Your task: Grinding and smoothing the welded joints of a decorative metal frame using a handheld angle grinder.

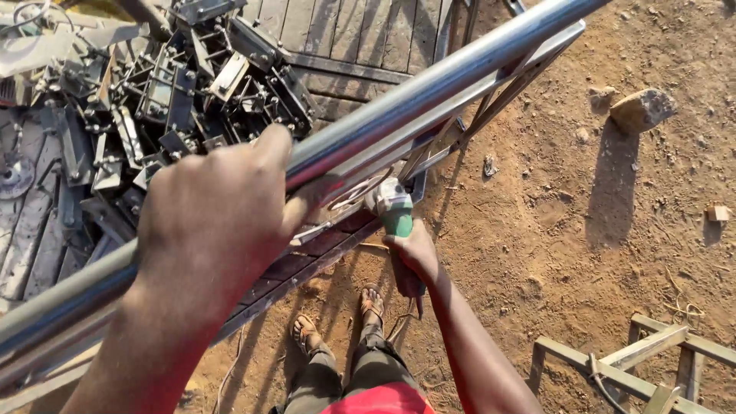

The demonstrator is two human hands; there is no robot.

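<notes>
My left hand is wrapped around a long shiny metal pipe that runs diagonally from lower left to upper right, on top of a steel frame. My right hand grips a green and grey angle grinder, held low against the underside of the frame near its middle. The grinder's disc is mostly hidden behind the frame bars. Below I see my feet in sandals on the dirt.
A heap of dark metal brackets lies on wooden planks at upper left. Sandy ground spreads to the right, with a stone, a small block and a metal frame at lower right.
</notes>
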